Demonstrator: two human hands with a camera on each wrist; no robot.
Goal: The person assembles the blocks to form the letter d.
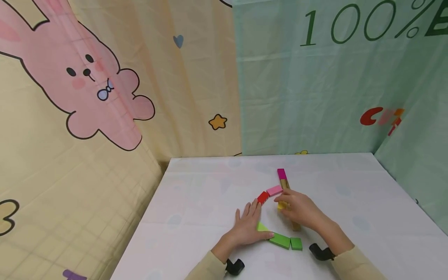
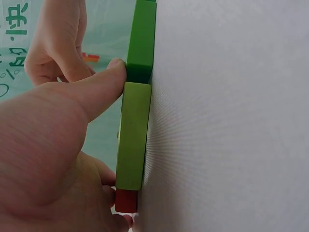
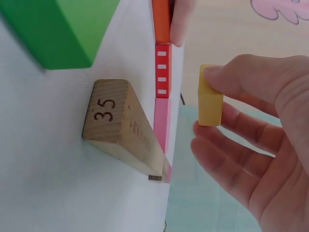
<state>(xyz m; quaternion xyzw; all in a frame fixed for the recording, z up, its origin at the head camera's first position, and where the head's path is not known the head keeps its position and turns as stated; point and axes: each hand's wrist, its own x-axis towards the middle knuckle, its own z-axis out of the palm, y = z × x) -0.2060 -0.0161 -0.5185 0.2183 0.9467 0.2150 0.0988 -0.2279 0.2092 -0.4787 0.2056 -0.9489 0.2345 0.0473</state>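
Between thumb and fingers my right hand (image 1: 302, 208) pinches a small yellow block (image 3: 210, 99), held above the white table. My left hand (image 1: 245, 227) lies over a curved row of blocks with its fingers spread. Its thumb touches a green block (image 1: 280, 240) near a light green block (image 2: 133, 137), and its fingertips reach a red block (image 1: 263, 197) and an orange block (image 3: 161, 19). A pink block (image 1: 274, 190) follows the red one. Beneath my right hand lies wood, with a block stamped 35 (image 3: 110, 108); part of it is hidden.
A magenta block (image 1: 281, 174) lies at the far end of the wood. A smaller green block (image 1: 296, 244) ends the row near me. Printed curtains (image 1: 196, 85) stand behind the white table (image 1: 196, 217). Black wrist mounts (image 1: 235, 267) sit at both cuffs.
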